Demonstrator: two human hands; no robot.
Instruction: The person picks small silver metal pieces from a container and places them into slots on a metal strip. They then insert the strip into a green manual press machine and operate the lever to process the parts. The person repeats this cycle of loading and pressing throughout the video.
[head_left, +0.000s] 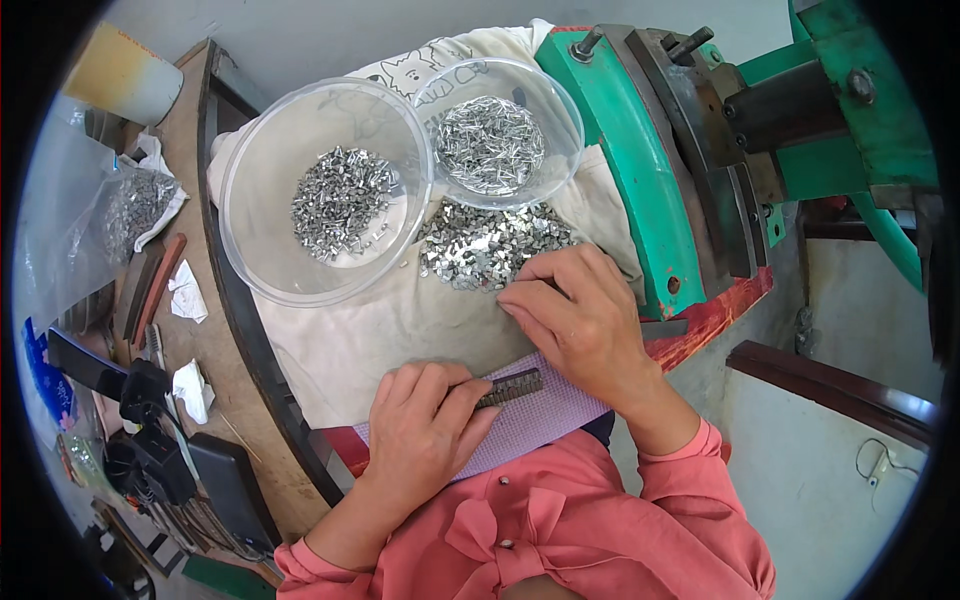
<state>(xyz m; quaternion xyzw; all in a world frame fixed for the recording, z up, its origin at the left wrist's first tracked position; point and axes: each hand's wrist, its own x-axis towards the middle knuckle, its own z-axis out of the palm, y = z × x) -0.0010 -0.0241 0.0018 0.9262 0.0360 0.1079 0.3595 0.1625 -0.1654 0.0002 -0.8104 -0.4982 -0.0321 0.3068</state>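
A green metal machine point(625, 190) stands ahead and to the right of my right hand point(585, 320). Pale cloth point(350, 350) spreads ahead of my left hand point(425, 415), bearing a large clear tub point(320, 110) with short metal bits point(342, 200) inside. Beside that, ahead and left of my right hand, a smaller clear tub point(562, 130) contains thin silvery pins point(490, 145). Purple cloth point(560, 393) lies between my hands and my body. A heap of loose silvery pieces point(480, 245) sits by my right fingertips, which curl together at its near edge; whether they pinch one, I cannot tell. My left thumb and fingers grip one end of a dark ridged bar point(517, 387).
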